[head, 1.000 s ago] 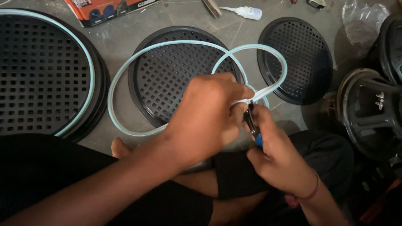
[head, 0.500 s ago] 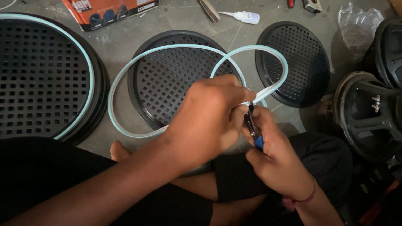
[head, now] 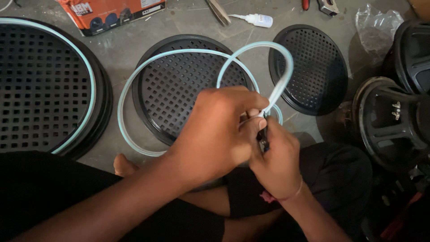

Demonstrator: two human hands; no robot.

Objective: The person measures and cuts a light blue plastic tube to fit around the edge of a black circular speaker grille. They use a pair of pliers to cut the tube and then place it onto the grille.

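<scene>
My left hand [head: 215, 130] pinches the end of a pale blue-white rubber strip [head: 282, 76] that loops up over the floor. My right hand [head: 275, 157] is closed on a small dark cutting tool [head: 264, 134], its tip touching the strip end between both hands. The strip's long loop lies around a round black perforated grille [head: 188, 85] on the concrete floor in front of my crossed legs.
A large black grille with pale trim [head: 45, 85] lies at left, a smaller oval grille [head: 313, 67] at right. Speaker drivers [head: 394, 121] stand at far right. An orange box [head: 112, 13], a glue bottle [head: 257, 19], hand tools and a plastic bag [head: 376, 22] lie at the back.
The strip's upper loop has narrowed and straightened a little toward my hands. Both hands stay together at the strip end.
</scene>
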